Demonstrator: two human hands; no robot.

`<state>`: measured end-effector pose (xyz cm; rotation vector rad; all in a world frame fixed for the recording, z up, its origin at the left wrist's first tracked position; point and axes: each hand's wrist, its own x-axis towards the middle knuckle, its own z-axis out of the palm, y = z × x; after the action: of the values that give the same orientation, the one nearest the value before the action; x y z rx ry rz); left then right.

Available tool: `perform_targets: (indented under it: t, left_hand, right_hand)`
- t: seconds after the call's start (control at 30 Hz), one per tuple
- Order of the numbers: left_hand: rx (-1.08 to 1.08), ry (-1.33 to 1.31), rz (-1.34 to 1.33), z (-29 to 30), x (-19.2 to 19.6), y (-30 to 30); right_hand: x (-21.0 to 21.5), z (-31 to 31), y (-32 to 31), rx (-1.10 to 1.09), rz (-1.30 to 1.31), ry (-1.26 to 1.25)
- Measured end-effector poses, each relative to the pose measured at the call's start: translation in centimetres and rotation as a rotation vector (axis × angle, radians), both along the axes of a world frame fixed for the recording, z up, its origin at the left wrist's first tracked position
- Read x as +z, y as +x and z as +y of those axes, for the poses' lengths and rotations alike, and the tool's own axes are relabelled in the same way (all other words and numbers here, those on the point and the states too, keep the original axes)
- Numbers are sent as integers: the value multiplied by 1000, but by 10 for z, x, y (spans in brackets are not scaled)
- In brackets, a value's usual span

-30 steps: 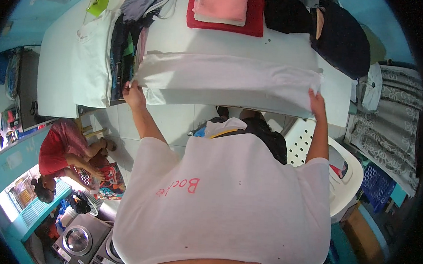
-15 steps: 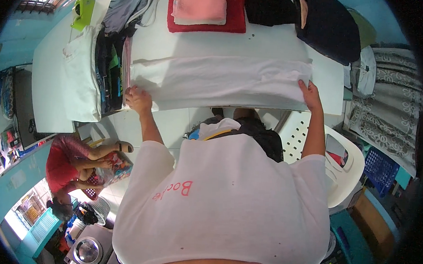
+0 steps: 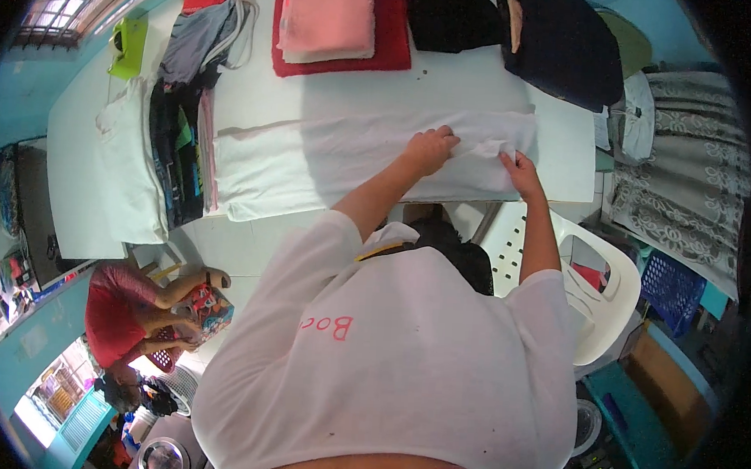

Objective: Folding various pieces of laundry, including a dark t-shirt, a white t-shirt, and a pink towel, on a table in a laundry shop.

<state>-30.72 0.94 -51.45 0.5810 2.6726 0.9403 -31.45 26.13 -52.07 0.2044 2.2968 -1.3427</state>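
A long strip of folded white cloth (image 3: 311, 159) lies flat along the front of the white table (image 3: 566, 160). My left hand (image 3: 432, 151) reaches across to the right part of the cloth, its fingers curled and closed on the fabric. At the cloth's right end, my right hand (image 3: 523, 174) pinches a bit of it between thumb and fingers. Small creases show in the fabric between the two hands. Whether the cloth is a garment or a sheet I cannot tell.
Left of the cloth lie dark folded clothes (image 3: 174, 160) and a white shirt (image 3: 128, 166). Pink towels (image 3: 329, 15) on a red one and black clothes (image 3: 563, 53) lie behind. A white plastic chair (image 3: 614, 306) stands right; another person (image 3: 121, 315) sits at lower left.
My left hand has left the cloth's left end and moved right, to the fabric near my right hand. My right hand has shifted slightly inward, still at the right end.
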Motion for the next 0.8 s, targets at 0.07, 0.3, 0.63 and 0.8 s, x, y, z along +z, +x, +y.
perform_targets:
  t: [0.07, 0.3, 0.63, 0.8]
  left_hand:
    - [-24, -16, -29, 3, -7, -6]
    - [-147, 153, 26, -13, -29, -6]
    - [62, 291, -281, -33, -5, -11]
    - [179, 119, -305, -29, -3, -10]
  right_hand:
    - [-5, 2, 0, -65, -46, -72]
    - [-8, 9, 2, -123, -152, -185]
    - [-3, 8, -3, -222, -221, -245]
    - [-6, -3, -20, -160, -223, -7]
